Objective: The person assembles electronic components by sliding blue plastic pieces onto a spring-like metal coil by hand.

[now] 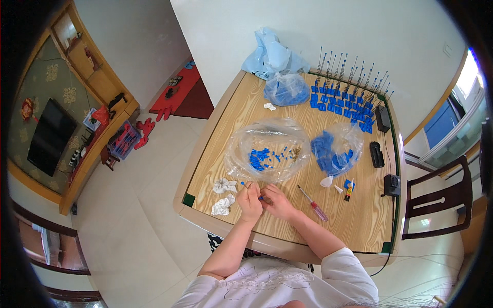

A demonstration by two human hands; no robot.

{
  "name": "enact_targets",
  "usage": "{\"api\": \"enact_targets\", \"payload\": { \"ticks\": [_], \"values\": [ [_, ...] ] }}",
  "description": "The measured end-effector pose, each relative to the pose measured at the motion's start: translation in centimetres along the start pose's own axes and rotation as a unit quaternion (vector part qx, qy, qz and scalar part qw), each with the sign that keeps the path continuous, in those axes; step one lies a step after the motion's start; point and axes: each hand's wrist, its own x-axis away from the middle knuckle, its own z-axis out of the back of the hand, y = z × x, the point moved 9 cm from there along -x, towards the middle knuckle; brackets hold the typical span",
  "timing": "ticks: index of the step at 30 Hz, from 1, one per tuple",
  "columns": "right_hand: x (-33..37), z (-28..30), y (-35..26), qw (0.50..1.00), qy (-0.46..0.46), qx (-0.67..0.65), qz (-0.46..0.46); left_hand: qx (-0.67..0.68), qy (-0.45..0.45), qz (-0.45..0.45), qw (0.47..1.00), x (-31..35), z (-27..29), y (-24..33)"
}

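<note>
My left hand is closed around a thin rod with a blue ball tip, which pokes out above the fingers. Against it, my right hand pinches a small blue plastic piece, mostly hidden by the fingers. Just beyond both hands lies an opened clear plastic bag with loose blue parts and small brass-coloured pieces on it. A screwdriver with a clear pinkish handle rests to the right of my right hand. Crumpled white tissues are left of my left hand.
Rows of blue bases with upright springs and ball-tipped rods stand at the far right. Bags of blue parts sit at the back and right. A glue tube, black boxes and a cable line the right side.
</note>
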Motion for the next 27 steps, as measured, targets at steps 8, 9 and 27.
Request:
{"api": "enact_targets", "payload": {
  "ticks": [8, 9, 27],
  "values": [
    [0.03, -0.05, 0.08, 1.0, -0.007, 0.003, -0.008, 0.002, -0.003, -0.003, 1.0, 0.03, 0.01, -0.02],
    [0.05, -0.04, 0.07, 1.0, -0.006, 0.002, -0.006, 0.008, -0.002, 0.001, 1.0, 0.04, 0.02, -0.07],
    [-0.01, 0.07, -0.12, 1.0, -0.002, -0.008, -0.001, -0.013, 0.009, -0.023, 1.0, -0.2, 0.09, 0.39]
  ]
}}
